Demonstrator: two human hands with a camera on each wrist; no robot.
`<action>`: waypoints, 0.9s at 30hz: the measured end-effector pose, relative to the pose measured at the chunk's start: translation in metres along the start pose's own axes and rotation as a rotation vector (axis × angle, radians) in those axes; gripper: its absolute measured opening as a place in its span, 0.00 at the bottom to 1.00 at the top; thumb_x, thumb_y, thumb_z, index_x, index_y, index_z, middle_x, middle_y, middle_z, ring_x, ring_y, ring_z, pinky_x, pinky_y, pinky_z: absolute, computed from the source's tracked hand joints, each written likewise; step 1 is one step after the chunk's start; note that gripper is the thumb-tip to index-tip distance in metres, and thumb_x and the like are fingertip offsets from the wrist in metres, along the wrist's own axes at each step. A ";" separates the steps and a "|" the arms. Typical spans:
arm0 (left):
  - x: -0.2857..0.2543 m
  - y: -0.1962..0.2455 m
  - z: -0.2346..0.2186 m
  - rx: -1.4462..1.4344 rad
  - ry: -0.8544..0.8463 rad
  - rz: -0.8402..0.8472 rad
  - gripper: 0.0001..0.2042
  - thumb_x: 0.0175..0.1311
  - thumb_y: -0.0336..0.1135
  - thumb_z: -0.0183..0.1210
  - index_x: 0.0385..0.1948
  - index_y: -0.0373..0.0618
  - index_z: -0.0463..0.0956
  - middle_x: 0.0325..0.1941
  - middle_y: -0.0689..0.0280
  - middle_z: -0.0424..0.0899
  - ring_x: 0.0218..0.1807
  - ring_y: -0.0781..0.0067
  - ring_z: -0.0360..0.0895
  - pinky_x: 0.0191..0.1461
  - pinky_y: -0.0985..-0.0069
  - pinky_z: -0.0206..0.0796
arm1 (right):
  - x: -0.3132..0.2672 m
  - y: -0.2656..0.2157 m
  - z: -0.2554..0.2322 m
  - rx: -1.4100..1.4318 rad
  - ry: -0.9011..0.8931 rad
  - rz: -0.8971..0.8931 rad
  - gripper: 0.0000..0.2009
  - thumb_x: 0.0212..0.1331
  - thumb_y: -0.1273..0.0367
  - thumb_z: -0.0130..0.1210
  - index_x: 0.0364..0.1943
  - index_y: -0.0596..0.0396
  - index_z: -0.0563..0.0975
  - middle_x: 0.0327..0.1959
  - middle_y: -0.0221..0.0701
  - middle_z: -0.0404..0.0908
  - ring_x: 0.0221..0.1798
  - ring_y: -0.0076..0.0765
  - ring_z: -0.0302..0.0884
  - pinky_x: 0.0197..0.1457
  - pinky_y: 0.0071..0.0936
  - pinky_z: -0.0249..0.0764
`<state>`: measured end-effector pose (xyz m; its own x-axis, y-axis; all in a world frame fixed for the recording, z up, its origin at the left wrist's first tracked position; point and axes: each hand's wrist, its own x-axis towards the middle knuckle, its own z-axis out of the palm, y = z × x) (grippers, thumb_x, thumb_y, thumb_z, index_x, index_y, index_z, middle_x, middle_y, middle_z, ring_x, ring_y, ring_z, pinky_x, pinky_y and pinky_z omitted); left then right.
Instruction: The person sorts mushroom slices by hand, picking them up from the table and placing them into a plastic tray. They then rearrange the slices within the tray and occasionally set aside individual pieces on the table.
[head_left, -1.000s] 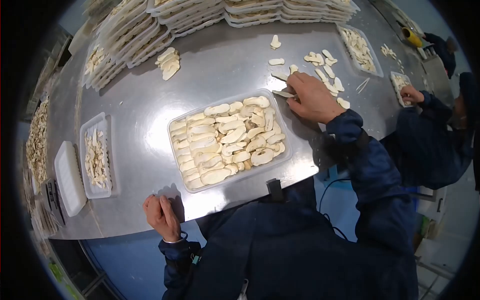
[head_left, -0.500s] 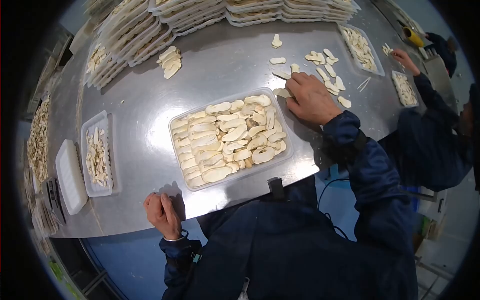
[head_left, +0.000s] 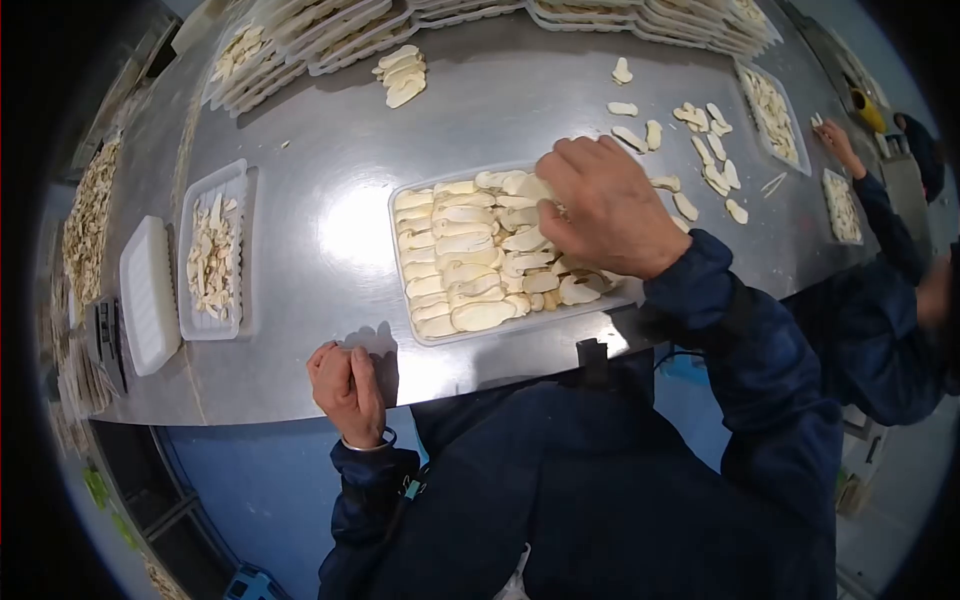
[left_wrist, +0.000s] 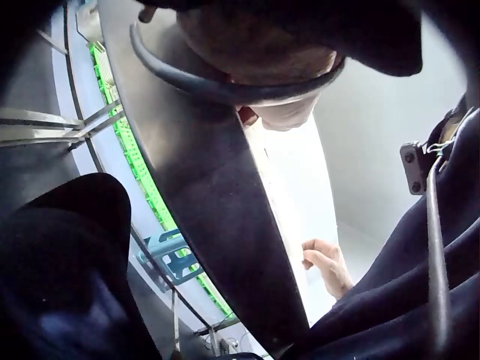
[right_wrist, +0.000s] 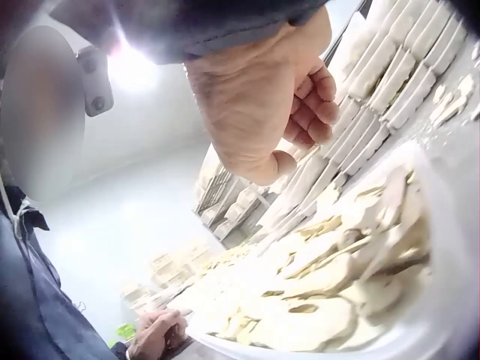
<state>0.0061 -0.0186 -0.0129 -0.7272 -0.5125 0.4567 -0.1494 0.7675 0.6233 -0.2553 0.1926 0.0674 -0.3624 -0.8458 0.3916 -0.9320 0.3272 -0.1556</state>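
- While the bare left hand (head_left: 350, 390) stays at the near edge of the silver metal tabletop (head_left: 270, 385), its grip relaxed with fingers loosely curled and holding nothing, the bare right hand (head_left: 610, 210) in a dark blue sleeve (head_left: 745, 325) has moved.
- Earlier it was on the metal beside the large rectangular clear plastic tray (head_left: 440, 342); now it is over the tray's far right part.
- Two loose cream mushroom slices (head_left: 665, 183), covered by the right hand before, now show on the tabletop just beside it.
- The tray lies on the tabletop in front of the person, full of overlapping pale cream slices (head_left: 465, 243).
- In the head view the right fingertips are hidden; the right wrist view shows the palm side, fingers bent inward. Whether this grip holds a slice, I cannot tell.
- Only the left wrist view shows a long bright-green strip (left_wrist: 154, 187) past the tabletop's edge; only the head view shows a second person's hand (head_left: 838, 145).
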 end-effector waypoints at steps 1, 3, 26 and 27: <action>0.001 0.001 0.000 -0.002 0.001 0.005 0.11 0.65 0.26 0.54 0.19 0.39 0.69 0.18 0.62 0.65 0.24 0.60 0.65 0.54 0.61 0.65 | 0.002 -0.001 0.008 0.009 -0.004 -0.014 0.08 0.46 0.73 0.57 0.29 0.59 0.71 0.29 0.39 0.72 0.34 0.46 0.72 0.43 0.40 0.68; 0.000 0.001 0.000 -0.003 0.008 0.008 0.11 0.64 0.26 0.54 0.20 0.39 0.68 0.18 0.62 0.65 0.24 0.60 0.65 0.54 0.61 0.66 | 0.008 -0.002 0.017 0.006 -0.002 -0.046 0.08 0.46 0.74 0.56 0.28 0.59 0.69 0.28 0.38 0.70 0.33 0.46 0.71 0.42 0.40 0.68; 0.001 -0.002 -0.001 0.007 -0.001 0.032 0.11 0.64 0.26 0.54 0.19 0.38 0.69 0.18 0.62 0.66 0.23 0.59 0.66 0.53 0.61 0.66 | 0.012 0.007 0.008 -0.053 0.003 -0.027 0.10 0.50 0.72 0.58 0.36 0.60 0.73 0.34 0.40 0.73 0.39 0.46 0.73 0.46 0.41 0.69; 0.001 -0.002 0.000 0.010 0.001 0.031 0.11 0.64 0.25 0.54 0.20 0.38 0.69 0.18 0.62 0.66 0.23 0.59 0.66 0.53 0.61 0.66 | 0.009 0.013 -0.001 -0.062 0.046 -0.006 0.11 0.51 0.72 0.59 0.37 0.59 0.73 0.34 0.39 0.74 0.39 0.46 0.74 0.45 0.40 0.69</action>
<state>0.0060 -0.0205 -0.0136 -0.7308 -0.4885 0.4767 -0.1331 0.7870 0.6024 -0.2704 0.1898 0.0697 -0.3553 -0.8281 0.4335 -0.9321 0.3489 -0.0974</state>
